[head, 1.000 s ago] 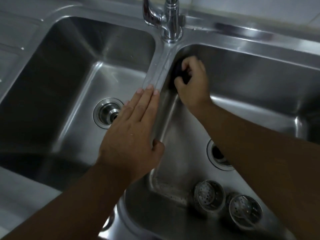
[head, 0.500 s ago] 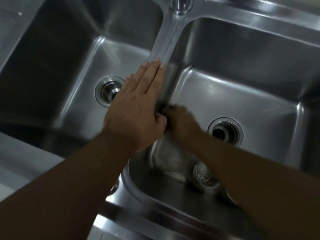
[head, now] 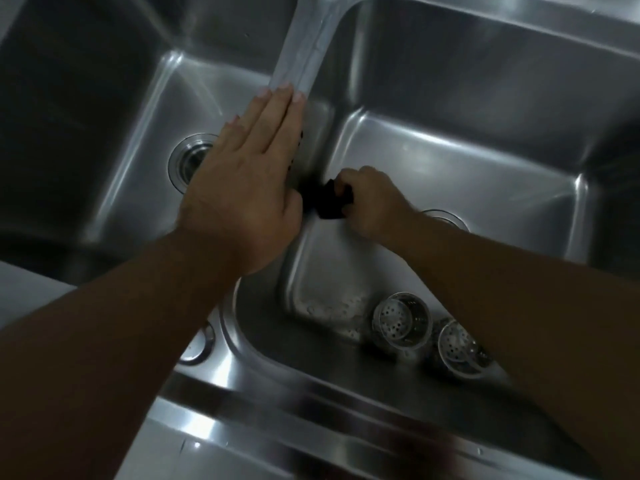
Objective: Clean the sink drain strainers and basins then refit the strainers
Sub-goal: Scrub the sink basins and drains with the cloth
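My left hand point(head: 242, 178) lies flat, fingers straight, on the divider point(head: 301, 50) between the two steel basins. My right hand point(head: 374, 202) grips a dark scrub pad point(head: 329, 200) and holds it against the left wall of the right basin point(head: 450, 161), low near the floor. Two perforated metal strainers lie loose on the right basin's floor at the near side: one strainer point(head: 401, 318) and a second strainer point(head: 462, 351) partly behind my right forearm. The left basin's drain point(head: 188, 161) is half hidden by my left hand. My right arm covers most of the right drain point(head: 450, 218).
The left basin point(head: 104, 116) is dark and holds nothing loose. A round metal fitting point(head: 201, 344) sits in the near rim beside my left forearm. The sink's front ledge point(head: 311, 427) runs across the bottom. Some foam or droplets lie on the right basin's near-left floor point(head: 339, 306).
My right hand with the pad has moved from high on the basin's left wall, near the tap, down to its lower part. The view has tilted down, so the tap is out of frame.
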The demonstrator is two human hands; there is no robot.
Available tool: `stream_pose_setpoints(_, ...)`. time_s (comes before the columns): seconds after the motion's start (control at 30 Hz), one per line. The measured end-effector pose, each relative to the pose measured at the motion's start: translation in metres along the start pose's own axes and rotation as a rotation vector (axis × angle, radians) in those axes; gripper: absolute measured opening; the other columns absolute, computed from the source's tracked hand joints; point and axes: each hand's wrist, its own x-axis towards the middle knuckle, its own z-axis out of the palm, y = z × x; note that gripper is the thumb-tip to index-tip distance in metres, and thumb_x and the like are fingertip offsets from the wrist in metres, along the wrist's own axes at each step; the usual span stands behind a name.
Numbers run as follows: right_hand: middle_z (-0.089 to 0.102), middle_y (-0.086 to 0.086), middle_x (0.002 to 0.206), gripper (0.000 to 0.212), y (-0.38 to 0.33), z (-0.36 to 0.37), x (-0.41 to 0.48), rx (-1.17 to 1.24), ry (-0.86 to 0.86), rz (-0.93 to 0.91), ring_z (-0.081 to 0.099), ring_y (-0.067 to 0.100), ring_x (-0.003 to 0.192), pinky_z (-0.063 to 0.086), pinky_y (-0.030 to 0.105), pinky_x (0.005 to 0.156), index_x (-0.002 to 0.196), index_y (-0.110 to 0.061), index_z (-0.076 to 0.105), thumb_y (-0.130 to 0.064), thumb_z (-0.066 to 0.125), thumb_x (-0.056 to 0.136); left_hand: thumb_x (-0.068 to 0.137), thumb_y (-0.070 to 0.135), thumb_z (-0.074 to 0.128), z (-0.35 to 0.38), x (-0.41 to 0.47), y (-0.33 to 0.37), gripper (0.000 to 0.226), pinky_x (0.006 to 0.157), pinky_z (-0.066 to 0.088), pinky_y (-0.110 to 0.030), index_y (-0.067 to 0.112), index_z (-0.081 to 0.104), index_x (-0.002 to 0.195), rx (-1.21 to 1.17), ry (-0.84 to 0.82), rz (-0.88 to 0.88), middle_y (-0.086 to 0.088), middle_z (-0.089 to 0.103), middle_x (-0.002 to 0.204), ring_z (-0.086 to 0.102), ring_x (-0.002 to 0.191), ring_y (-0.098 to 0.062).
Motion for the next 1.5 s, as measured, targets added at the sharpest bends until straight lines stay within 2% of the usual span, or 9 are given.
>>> stream_pose_setpoints(0.13, 0.062, 0.008, 0.103, 0.024, -0.015, 0.016, -0.043, -0.135, -0.377, -0.306, 0.061, 0.028, 0.098, 0.045, 0.032, 0.087, 0.100, -0.018, 0.066, -0.010, 0.071, 0.078, 0.093, 0.024, 0.048, 0.000, 0.001, 0.002, 0.082, 0.126, 0.005, -0.043, 0.015, 0.002, 0.160, 0.035, -0.001, 0.019, -0.003, -0.001, 0.169, -0.004, 0.155, -0.018)
stream_pose_setpoints(0.2, 0.059, 0.009, 0.104, 0.026, -0.012, 0.015, -0.048, -0.116, -0.407, -0.312, 0.058, 0.029, 0.100, 0.043, 0.031, 0.082, 0.103, -0.017, 0.065, -0.009, 0.071, 0.079, 0.093, 0.024, 0.048, 0.000, 0.002, 0.003, 0.082, 0.126, 0.005, -0.045, 0.014, 0.003, 0.160, 0.091, 0.013, 0.017, -0.004, 0.000, 0.168, -0.003, 0.155, -0.018)
stream_pose_setpoints(0.43, 0.058, 0.020, 0.113, 0.034, 0.096, -0.061, -0.014, -0.050, 0.134, 0.174, 0.056, 0.037, 0.107, 0.047, 0.039, 0.089, 0.112, -0.010, 0.062, -0.006, 0.066, 0.078, 0.103, 0.033, 0.032, 0.009, 0.000, 0.012, 0.062, 0.125, 0.004, -0.046, 0.004, 0.021, 0.157, 0.289, 0.161, 0.132, -0.016, 0.021, 0.164, 0.013, 0.154, -0.030)
stream_pose_setpoints(0.67, 0.055, 0.026, 0.117, 0.037, 0.178, -0.070, -0.154, -0.087, 0.154, 0.646, 0.055, 0.045, 0.108, 0.046, 0.043, 0.088, 0.115, -0.008, 0.056, -0.003, 0.068, 0.080, 0.100, 0.022, 0.039, 0.020, 0.004, 0.028, 0.058, 0.123, 0.019, -0.051, 0.001, 0.031, 0.153, 0.424, 0.142, 0.334, -0.019, 0.034, 0.159, 0.026, 0.150, -0.035)
stream_pose_setpoints(0.8, 0.051, 0.019, 0.111, 0.035, 0.157, -0.033, -0.205, -0.031, 0.089, 0.654, 0.053, 0.039, 0.101, 0.036, 0.031, 0.072, 0.106, -0.013, 0.052, 0.001, 0.067, 0.077, 0.097, 0.033, 0.034, 0.050, 0.022, 0.069, 0.065, 0.125, 0.011, -0.048, 0.003, 0.028, 0.155, 0.296, -0.016, 0.219, -0.017, 0.027, 0.162, 0.018, 0.153, -0.031)
stream_pose_setpoints(1.0, 0.052, 0.023, 0.117, 0.039, 0.163, -0.049, -0.155, -0.029, 0.216, 0.569, 0.052, 0.041, 0.109, 0.048, 0.041, 0.087, 0.114, -0.013, 0.055, -0.001, 0.061, 0.078, 0.104, 0.042, 0.025, 0.122, 0.029, 0.125, 0.064, 0.126, 0.002, -0.039, 0.011, 0.014, 0.159, 0.103, -0.237, 0.234, -0.007, 0.011, 0.168, 0.002, 0.155, -0.023)
stream_pose_setpoints(1.2, 0.046, 0.019, 0.125, 0.030, 0.170, -0.071, -0.115, -0.005, 0.162, 0.626, 0.048, 0.040, 0.114, 0.046, 0.041, 0.092, 0.108, -0.019, 0.050, -0.004, 0.059, 0.083, 0.094, 0.021, 0.054, 0.145, 0.030, 0.124, 0.039, 0.105, 0.045, -0.041, 0.016, 0.061, 0.132, -0.228, -0.389, 0.190, -0.005, 0.055, 0.137, 0.050, 0.127, -0.024)
stream_pose_setpoints(1.37, 0.047, 0.015, 0.119, 0.028, 0.142, -0.048, -0.177, 0.114, 0.022, 0.554, 0.051, 0.036, 0.107, 0.048, 0.038, 0.085, 0.093, -0.023, 0.044, -0.002, 0.059, 0.082, 0.085, 0.029, 0.065, 0.134, 0.014, 0.109, 0.035, 0.082, 0.042, -0.017, 0.028, 0.066, 0.120, -0.272, -0.729, 0.038, 0.013, 0.062, 0.110, 0.061, 0.100, -0.005)
stream_pose_setpoints(1.5, 0.046, 0.017, 0.119, 0.028, 0.136, -0.038, -0.184, 0.148, 0.001, 0.575, 0.050, 0.032, 0.104, 0.043, 0.033, 0.080, 0.093, -0.020, 0.044, 0.002, 0.060, 0.082, 0.075, 0.040, 0.080, 0.127, 0.011, 0.102, 0.030, 0.070, 0.048, -0.007, 0.034, 0.072, 0.103, -0.435, -0.697, -0.052, 0.017, 0.069, 0.093, 0.065, 0.084, 0.006)
